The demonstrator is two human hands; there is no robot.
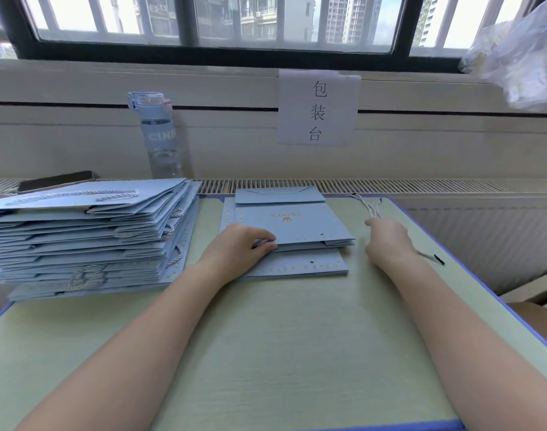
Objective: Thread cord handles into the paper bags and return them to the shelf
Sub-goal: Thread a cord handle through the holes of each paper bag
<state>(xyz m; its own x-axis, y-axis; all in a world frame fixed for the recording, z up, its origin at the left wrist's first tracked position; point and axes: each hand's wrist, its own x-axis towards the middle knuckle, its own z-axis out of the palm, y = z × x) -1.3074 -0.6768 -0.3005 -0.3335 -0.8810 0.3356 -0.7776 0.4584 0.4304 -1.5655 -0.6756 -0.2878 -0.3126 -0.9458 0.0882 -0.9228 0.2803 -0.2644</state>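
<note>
Top bag (297, 222) is lying flat mid-table (281, 337) on a second bag (297, 265), open edge facing the person. Left hand (241, 244) is sitting on its near-left corner, fingers (264, 235) curling over the edge and seemingly pinching the lip. Right hand (390, 241) is closing round a cord (370, 206). The cord's long axis is running away toward the far table edge, and the black tip (438, 259) is trailing out behind the wrist. Key relation: the punched hole (322, 235) is sitting just left of the right hand, between both hands, so the right is the nearer feeder. Finished stack (85, 234) is sitting far left; can't see any shelf
</note>
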